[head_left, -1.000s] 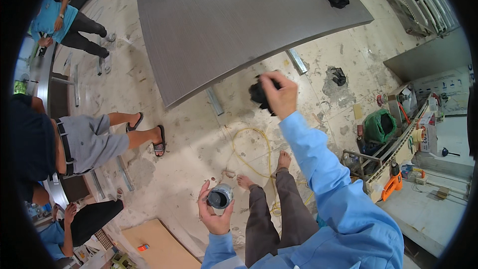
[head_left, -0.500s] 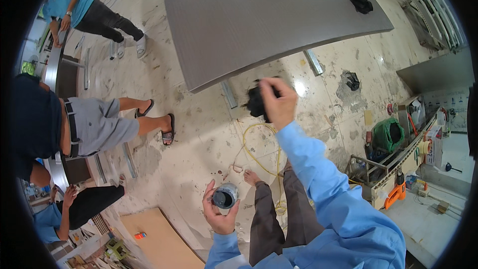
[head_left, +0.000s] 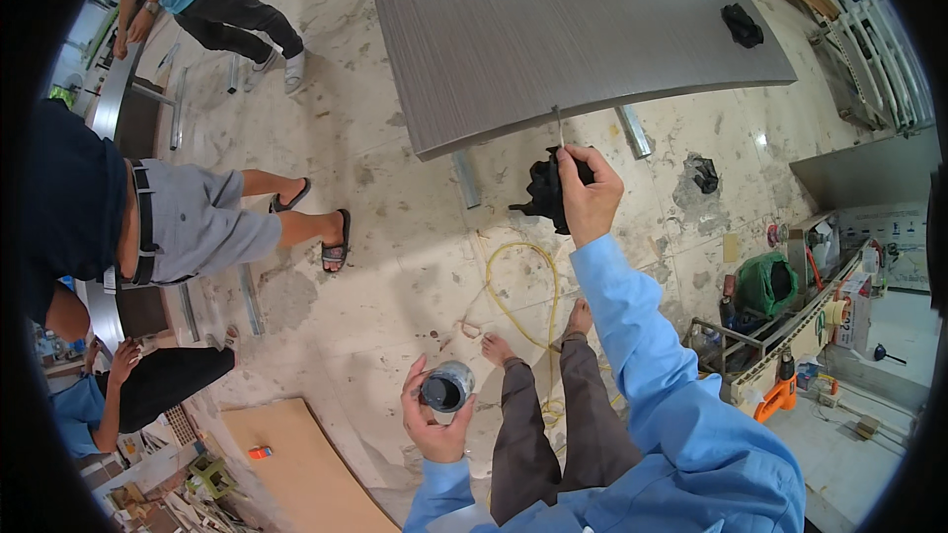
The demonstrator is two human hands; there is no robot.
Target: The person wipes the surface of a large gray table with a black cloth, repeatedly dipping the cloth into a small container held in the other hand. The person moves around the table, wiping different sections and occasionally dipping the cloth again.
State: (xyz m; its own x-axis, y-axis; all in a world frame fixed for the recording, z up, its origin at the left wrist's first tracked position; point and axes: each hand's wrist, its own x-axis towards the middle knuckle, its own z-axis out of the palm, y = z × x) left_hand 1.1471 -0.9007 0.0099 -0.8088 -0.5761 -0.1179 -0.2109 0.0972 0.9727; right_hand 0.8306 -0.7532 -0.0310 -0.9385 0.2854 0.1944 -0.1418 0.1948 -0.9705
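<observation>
My left hand (head_left: 437, 419) is wrapped round a small clear cup (head_left: 456, 375) of dark grey, paint-like liquid, low in front of me. My right hand (head_left: 591, 195) pinches a thin brush (head_left: 561, 130), whose tip meets the near edge of a large grey-brown wood-grain panel (head_left: 553, 39). A crumpled black cloth (head_left: 543, 190) hangs at the same hand, against the fingers; how it is held is hidden. Another black crumpled piece (head_left: 741, 27) lies on the panel's right end.
Metal bars (head_left: 634, 131) show under the panel. A yellow hose (head_left: 491, 271) loops over the stained floor near my feet. To the right is a workbench (head_left: 760, 355) with an orange tool (head_left: 777, 398). Several people stand at the left; a brown board (head_left: 306, 474) lies lower left.
My right hand has moved the brush up to the panel's edge, turning so the brush shows, and the black cloth has shifted with it. The left hand keeps its hold on the cup.
</observation>
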